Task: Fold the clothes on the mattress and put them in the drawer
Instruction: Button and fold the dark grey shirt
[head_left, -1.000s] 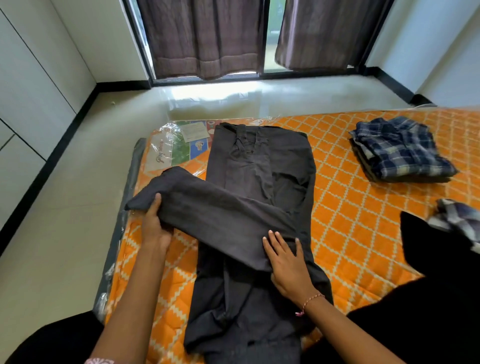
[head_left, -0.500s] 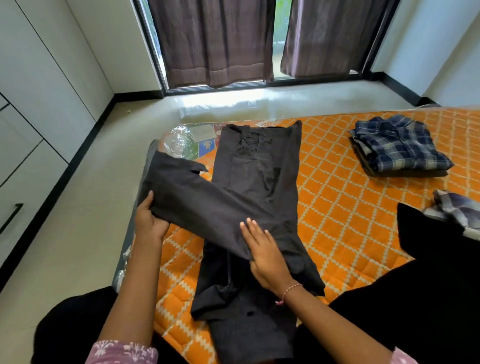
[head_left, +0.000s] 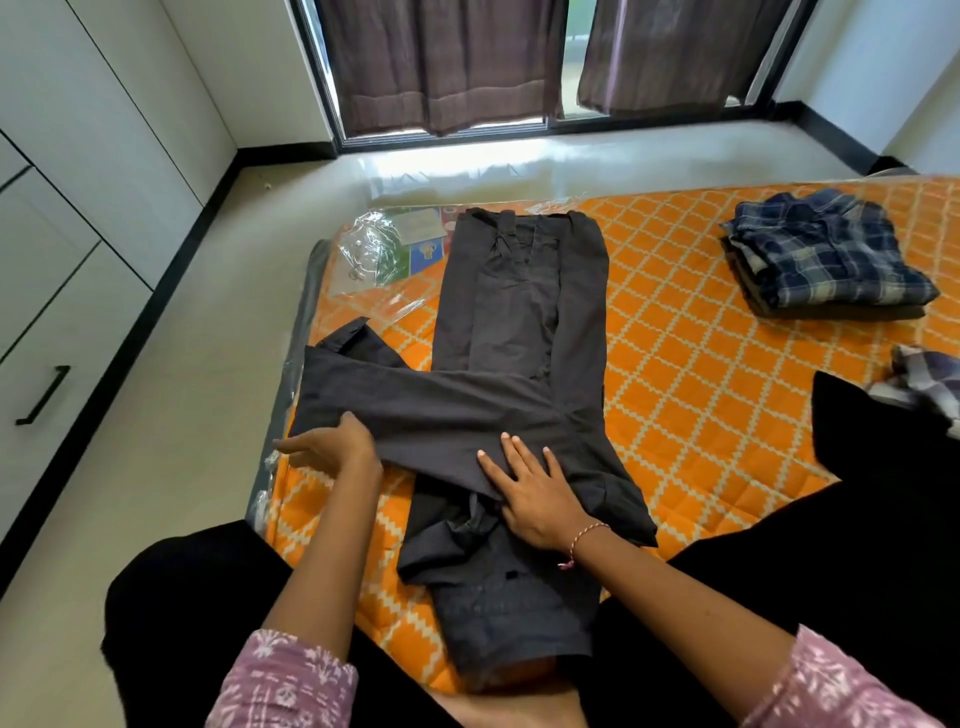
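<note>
Orange diamond-pattern mattress (head_left: 691, 332) on a pale floor, still partly in its clear plastic wrap (head_left: 374, 244) at the far left corner, brown curtains (head_left: 441, 62) over the window behind. A dark grey garment (head_left: 524, 322) lies stretched out lengthwise along the left part of the mattress, with one long piece of it folded across to the left so its end hangs past the mattress edge. The person's right hand (head_left: 535, 493) lies flat on the cloth where that piece crosses the body of the garment, fingers straight and spread, pressing down. The left hand (head_left: 337, 441) is at the lower edge of the folded piece, near the mattress edge; fingers look mostly extended under the cloth, so can't really tell if it's pinching it. Farther right sits a folded stack topped by a blue plaid shirt (head_left: 826, 254), and another plaid piece (head_left: 924, 379) pokes in at the right edge. White cabinet with a black drawer handle (head_left: 41, 395) along the left wall.
</note>
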